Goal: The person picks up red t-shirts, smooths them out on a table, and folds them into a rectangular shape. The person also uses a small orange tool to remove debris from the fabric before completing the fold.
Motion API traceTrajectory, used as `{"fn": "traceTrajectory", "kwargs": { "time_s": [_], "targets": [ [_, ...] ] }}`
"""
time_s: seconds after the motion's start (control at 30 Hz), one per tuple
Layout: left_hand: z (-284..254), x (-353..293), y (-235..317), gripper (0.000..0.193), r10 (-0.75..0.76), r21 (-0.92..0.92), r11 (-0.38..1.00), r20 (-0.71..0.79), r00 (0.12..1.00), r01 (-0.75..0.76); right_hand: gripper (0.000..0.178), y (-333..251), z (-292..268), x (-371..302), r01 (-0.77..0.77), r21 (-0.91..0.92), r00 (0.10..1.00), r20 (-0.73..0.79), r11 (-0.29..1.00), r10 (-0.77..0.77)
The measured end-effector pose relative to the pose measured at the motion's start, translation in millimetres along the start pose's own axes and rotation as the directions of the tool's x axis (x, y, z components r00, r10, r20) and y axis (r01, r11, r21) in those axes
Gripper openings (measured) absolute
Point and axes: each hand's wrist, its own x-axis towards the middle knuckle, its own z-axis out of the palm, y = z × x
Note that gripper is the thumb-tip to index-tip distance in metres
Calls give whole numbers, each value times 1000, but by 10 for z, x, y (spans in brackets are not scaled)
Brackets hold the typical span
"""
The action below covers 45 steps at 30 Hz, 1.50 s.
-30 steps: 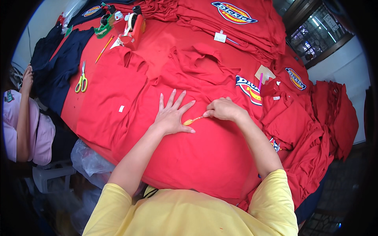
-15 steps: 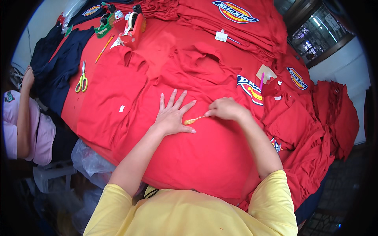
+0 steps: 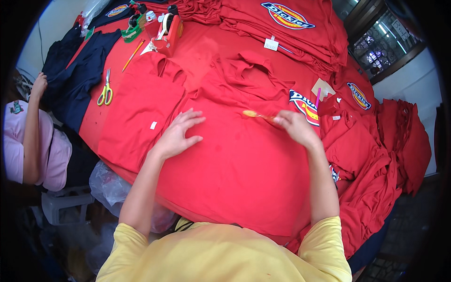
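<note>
A red T-shirt (image 3: 235, 174) lies spread in front of me. My right hand (image 3: 293, 126) is closed on a small slim tool (image 3: 251, 113) with a widened yellow-orange end, which points left over the shirt; its exact kind is unclear. My left hand (image 3: 177, 134) is open, fingers apart, at the shirt's left side, and holds nothing. Left of it lies a folded red garment (image 3: 136, 105) with a small white sticker (image 3: 153, 125). Just beyond my right hand is a printed emblem (image 3: 305, 107) on red cloth.
Yellow-handled scissors (image 3: 106, 94), a pencil (image 3: 133, 55) and a red tape dispenser (image 3: 169, 40) lie at the far left. Stacked red shirts (image 3: 291, 44) fill the far side; rumpled red garments (image 3: 357, 174) lie right. A co-worker's arm (image 3: 33, 127) reaches dark garments (image 3: 84, 80).
My left hand has lifted off the shirt's middle and moved left, its fingers less spread. My right hand has moved right and slightly away from me, carrying the slim tool.
</note>
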Motion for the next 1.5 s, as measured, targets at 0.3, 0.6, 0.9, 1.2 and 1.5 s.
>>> {"fn": "traceTrajectory", "kwargs": {
  "time_s": [0.3,0.6,0.9,1.2,1.5],
  "targets": [
    [413,-108,373,108,-74,363,931,100,992,32,33,-275,690,99,232,-593,972,130,771,-193],
    [405,-88,362,115,-58,363,932,96,994,20,35,-421,991,28,238,-457,971,139,857,-196],
    [420,-92,349,114,-98,384,922,102,990,52,36,-438,1013,-4,383,-433,916,293,816,-274],
    [432,-107,329,116,-70,371,928,77,995,37,35,-328,648,167,325,-498,927,337,804,-166],
    [431,-112,344,116,-71,357,933,59,996,46,34,-538,622,230,256,-509,963,209,822,-170]
  ]
}}
